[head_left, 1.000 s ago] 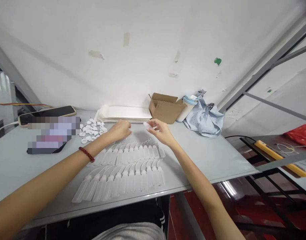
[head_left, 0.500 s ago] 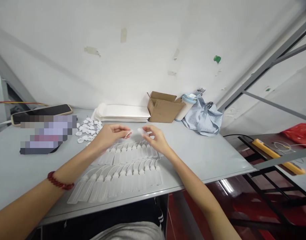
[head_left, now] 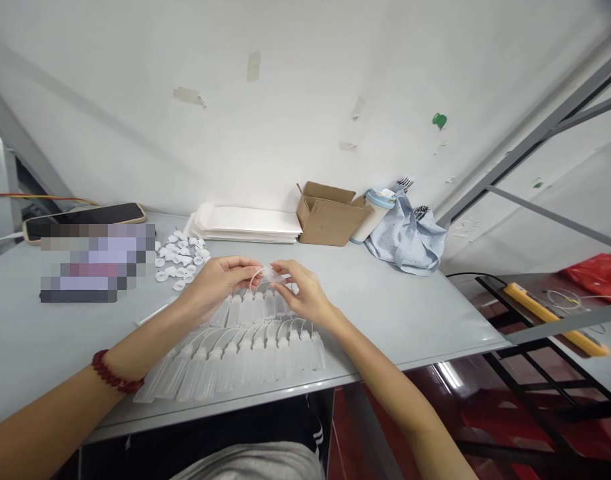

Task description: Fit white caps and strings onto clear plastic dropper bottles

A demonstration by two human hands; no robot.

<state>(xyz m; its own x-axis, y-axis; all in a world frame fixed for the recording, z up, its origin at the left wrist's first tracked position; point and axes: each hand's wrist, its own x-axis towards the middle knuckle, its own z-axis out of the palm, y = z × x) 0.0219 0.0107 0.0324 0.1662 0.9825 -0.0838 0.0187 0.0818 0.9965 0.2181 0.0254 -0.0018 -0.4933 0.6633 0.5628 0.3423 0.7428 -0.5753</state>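
My left hand (head_left: 222,283) pinches a thin white cord (head_left: 252,277) that bends in a small loop by the fingertips. Between the fingers and thumb of my right hand (head_left: 305,290) is a small translucent plastic piece (head_left: 276,275), its far end meeting the left fingertips. Whether cord and piece are joined cannot be made out. Below both hands lie two rows of translucent plastic tubes; the front row (head_left: 245,363) shows narrow necks and thin white cords, while my hands partly cover the back row (head_left: 255,310). Small white ring-shaped pieces (head_left: 172,255) lie scattered beyond my left wrist.
Along the wall stand a stack of white sheets (head_left: 255,223), an open cardboard box (head_left: 328,220), a lidded cup (head_left: 372,217) and a light blue cloth bag (head_left: 410,240). A phone (head_left: 85,223) lies at the far left. The table's front edge (head_left: 355,379) runs beneath my arms.
My hands have come together, so the translucent piece in the right now meets the left fingertips and cord. Before, a gap lay between them. The view has shifted slightly.
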